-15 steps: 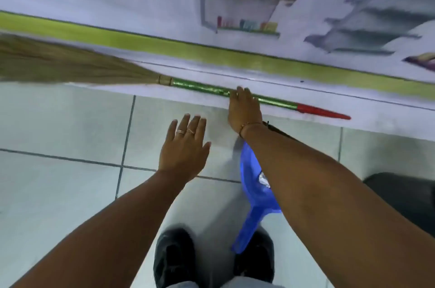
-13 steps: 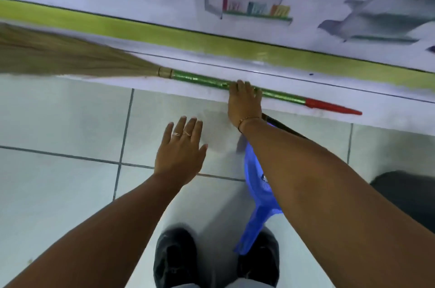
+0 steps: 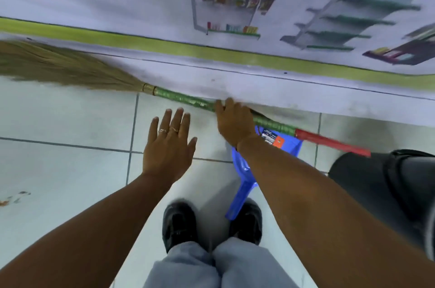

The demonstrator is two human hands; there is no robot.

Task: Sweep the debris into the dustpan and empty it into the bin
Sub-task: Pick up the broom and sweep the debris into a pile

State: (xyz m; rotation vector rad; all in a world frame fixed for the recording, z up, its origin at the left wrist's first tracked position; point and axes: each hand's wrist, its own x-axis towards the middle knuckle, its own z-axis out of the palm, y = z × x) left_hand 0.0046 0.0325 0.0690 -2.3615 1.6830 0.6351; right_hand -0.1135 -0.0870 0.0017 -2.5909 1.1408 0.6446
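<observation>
A grass broom [image 3: 70, 71] with a green handle and red end lies along the foot of the wall. My right hand [image 3: 234, 121] is closed around the green handle near its middle, and the red end has lifted off the floor. My left hand [image 3: 168, 144] hovers open over the tiles, fingers spread, holding nothing. A blue dustpan [image 3: 244, 177] lies on the floor under my right forearm, its handle pointing at my shoes. Small brown debris [image 3: 14, 198] is scattered on the tile at the far left. A black bin [image 3: 376, 181] stands at the right.
A wall [image 3: 141, 5] with a printed shop picture and a green stripe runs across the top. My black shoes [image 3: 180, 224] stand close together on the pale tiled floor [image 3: 58, 123], just behind the dustpan handle.
My right hand has closed around the broom handle and tilted it, so the red end has swung down and right over the dustpan. My left hand stays open.
</observation>
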